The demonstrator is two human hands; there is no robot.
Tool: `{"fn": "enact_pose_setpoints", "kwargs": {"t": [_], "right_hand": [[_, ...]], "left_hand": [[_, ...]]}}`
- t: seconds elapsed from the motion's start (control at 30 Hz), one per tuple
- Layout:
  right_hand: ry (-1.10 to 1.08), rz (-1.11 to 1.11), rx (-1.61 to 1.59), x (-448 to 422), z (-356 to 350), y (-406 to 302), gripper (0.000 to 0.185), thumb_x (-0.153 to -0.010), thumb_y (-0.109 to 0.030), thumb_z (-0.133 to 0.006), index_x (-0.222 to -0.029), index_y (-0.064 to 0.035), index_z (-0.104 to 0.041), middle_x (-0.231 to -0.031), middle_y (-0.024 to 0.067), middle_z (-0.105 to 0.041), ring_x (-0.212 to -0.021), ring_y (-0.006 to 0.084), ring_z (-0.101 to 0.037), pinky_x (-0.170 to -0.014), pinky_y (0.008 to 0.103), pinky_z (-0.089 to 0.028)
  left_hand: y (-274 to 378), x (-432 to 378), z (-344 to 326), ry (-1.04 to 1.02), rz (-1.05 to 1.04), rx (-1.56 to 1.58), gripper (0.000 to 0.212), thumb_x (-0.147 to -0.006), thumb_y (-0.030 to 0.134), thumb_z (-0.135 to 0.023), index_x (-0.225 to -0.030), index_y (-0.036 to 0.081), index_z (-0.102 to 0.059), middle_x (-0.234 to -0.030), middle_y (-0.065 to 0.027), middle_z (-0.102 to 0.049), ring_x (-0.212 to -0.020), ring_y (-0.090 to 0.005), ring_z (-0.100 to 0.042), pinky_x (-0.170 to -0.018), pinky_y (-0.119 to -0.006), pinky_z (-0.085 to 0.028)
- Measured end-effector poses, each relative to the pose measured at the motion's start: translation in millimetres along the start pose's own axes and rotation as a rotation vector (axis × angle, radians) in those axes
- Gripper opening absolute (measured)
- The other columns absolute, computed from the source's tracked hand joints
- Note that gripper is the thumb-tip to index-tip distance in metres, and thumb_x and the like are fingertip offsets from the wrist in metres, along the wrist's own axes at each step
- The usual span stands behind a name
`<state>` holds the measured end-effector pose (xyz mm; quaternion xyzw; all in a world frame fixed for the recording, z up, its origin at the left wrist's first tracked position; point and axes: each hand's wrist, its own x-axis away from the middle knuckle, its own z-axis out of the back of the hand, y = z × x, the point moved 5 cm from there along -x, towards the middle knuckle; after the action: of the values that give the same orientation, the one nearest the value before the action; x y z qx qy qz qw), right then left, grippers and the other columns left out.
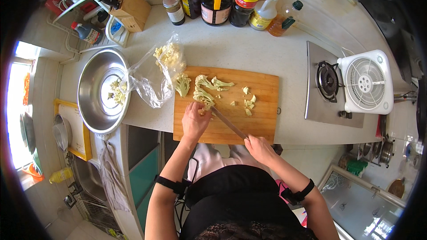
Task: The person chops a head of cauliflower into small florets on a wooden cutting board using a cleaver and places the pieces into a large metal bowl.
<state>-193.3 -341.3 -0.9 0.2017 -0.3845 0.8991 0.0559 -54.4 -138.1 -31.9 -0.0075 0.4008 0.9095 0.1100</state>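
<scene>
On a wooden cutting board (pixel 257 126) lie cauliflower florets (pixel 203 95) and small cut stem pieces (pixel 249 103). My right hand (pixel 261 148) grips a kitchen knife (pixel 230 123), its blade slanting up and left to a floret. My left hand (pixel 195 121) rests on the board's left side, fingers curled on a cauliflower piece beside the knife tip. A clear plastic bag (pixel 151 88) with more cauliflower (pixel 169 55) lies behind and left of the board. Further left, a steel basin (pixel 90 106) holds several cauliflower pieces (pixel 119 93).
Bottles and a jar (pixel 174 10) line the counter's back, near a wooden knife block (pixel 135 10). To the right are a gas stove (pixel 315 106) and a white fan (pixel 365 81). A sink (pixel 88 176) and a hanging towel (pixel 113 176) are at lower left.
</scene>
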Motion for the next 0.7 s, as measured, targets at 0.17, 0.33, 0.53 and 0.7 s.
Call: {"fn": "enact_pose_setpoints", "kwargs": {"t": [0.17,0.33,0.53,0.7], "right_hand": [[0.004,0.006,-0.029,-3,4,-1,0.024,-0.096,-0.017,-0.049,-0.087,0.0048,-0.051,-0.07,0.0276,-0.058,-0.069,0.0467,-0.058,-0.057,0.0496,-0.045],[0.057,0.085,0.129,-10,3,-14,0.021,-0.092,-0.016,-0.052,-0.106,-0.0009,-0.057,-0.07,0.0211,-0.063,-0.066,0.0392,-0.063,-0.059,0.0477,-0.051],[0.031,0.093,0.264,-16,-5,-10,0.029,-0.09,-0.015,-0.052,-0.118,-0.0062,-0.057,-0.069,0.0185,-0.064,-0.064,0.037,-0.064,-0.057,0.0478,-0.052],[-0.015,0.033,0.247,-26,-8,-8,0.03,-0.09,-0.015,-0.051,-0.118,-0.0049,-0.056,-0.067,0.0214,-0.063,-0.064,0.0389,-0.064,-0.058,0.0486,-0.052]], "left_hand": [[-8,0,-7,0.002,0.092,-0.026,0.019,-0.072,0.009,-0.07,-0.086,0.003,-0.057,-0.085,-0.0129,-0.061,-0.08,-0.0331,-0.061,-0.068,-0.04,-0.05],[-9,-4,-8,-0.005,0.117,-0.019,0.017,-0.071,0.004,-0.068,-0.084,0.002,-0.058,-0.084,-0.0138,-0.062,-0.078,-0.0338,-0.062,-0.067,-0.04,-0.05],[-16,-6,-11,-0.025,0.084,0.005,0.018,-0.07,0.008,-0.072,-0.08,0.003,-0.058,-0.079,-0.0132,-0.06,-0.073,-0.0335,-0.061,-0.065,-0.042,-0.049],[-14,-9,-11,-0.078,0.168,0.026,0.022,-0.071,0.007,-0.071,-0.086,0.002,-0.056,-0.082,-0.015,-0.065,-0.072,-0.0329,-0.064,-0.065,-0.042,-0.051]]}}
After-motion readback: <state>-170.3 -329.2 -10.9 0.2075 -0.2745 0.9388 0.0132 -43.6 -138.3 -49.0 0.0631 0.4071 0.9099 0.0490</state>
